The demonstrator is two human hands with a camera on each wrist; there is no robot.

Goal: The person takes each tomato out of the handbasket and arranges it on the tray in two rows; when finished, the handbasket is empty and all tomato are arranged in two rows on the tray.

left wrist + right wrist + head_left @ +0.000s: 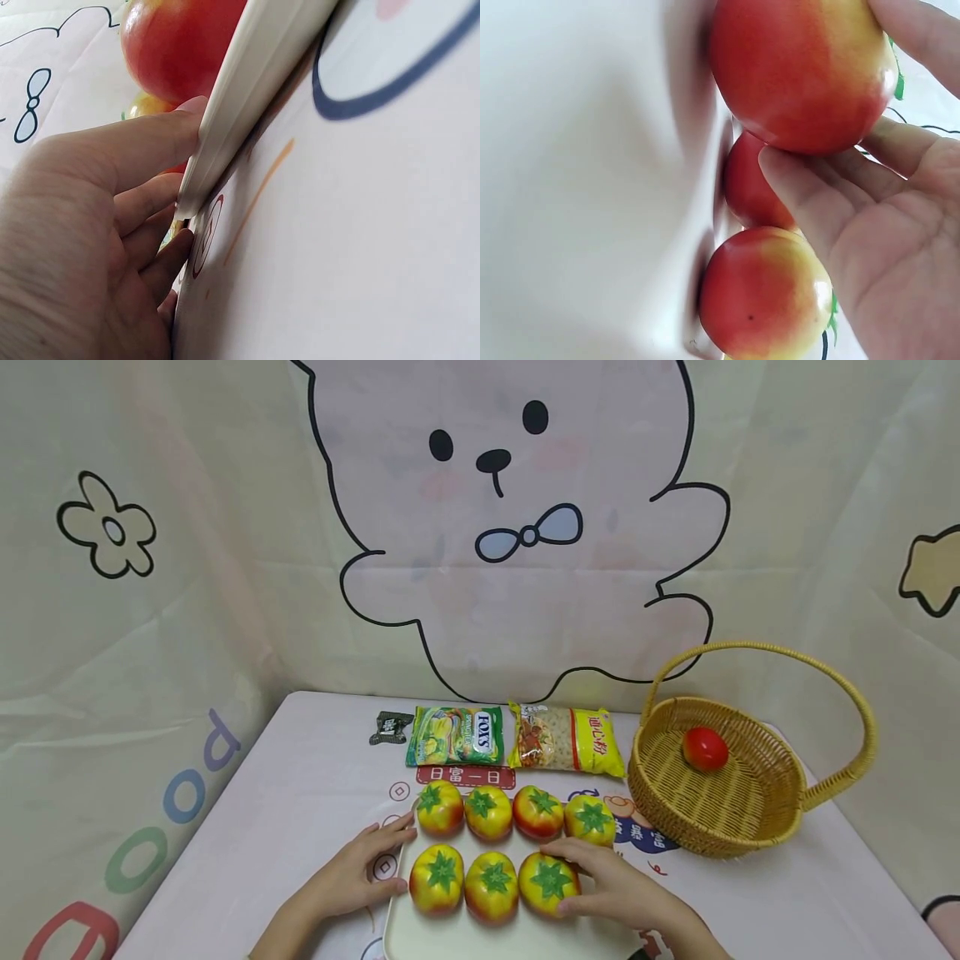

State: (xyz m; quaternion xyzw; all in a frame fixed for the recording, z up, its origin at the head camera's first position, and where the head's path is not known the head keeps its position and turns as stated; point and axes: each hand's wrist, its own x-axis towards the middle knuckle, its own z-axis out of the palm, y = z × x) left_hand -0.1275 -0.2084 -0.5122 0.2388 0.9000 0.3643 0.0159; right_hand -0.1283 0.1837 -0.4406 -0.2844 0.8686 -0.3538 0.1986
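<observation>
Toy persimmons, yellow and red with green star-shaped tops, stand in two rows on a white tray [517, 939]. Three make up the front row. My right hand [618, 885] holds the rightmost of these, a toy persimmon [550, 883], with thumb and fingers around its sides; the right wrist view shows this persimmon [802, 67] close up. At the tray's left edge, my left hand [352, 872] rests with fairly straight, spread fingers. In the left wrist view its fingertips touch the tray rim [232, 112]. Several persimmons, such as one [440, 807], form the back row.
A wicker basket [652, 793] with a tall handle stands at the right, holding a red fruit [705, 749]. Behind the tray lie a small dark packet [390, 727], a green FOX'S bag [455, 737] and a yellow pasta bag [567, 740]. A printed cloth backdrop rises behind.
</observation>
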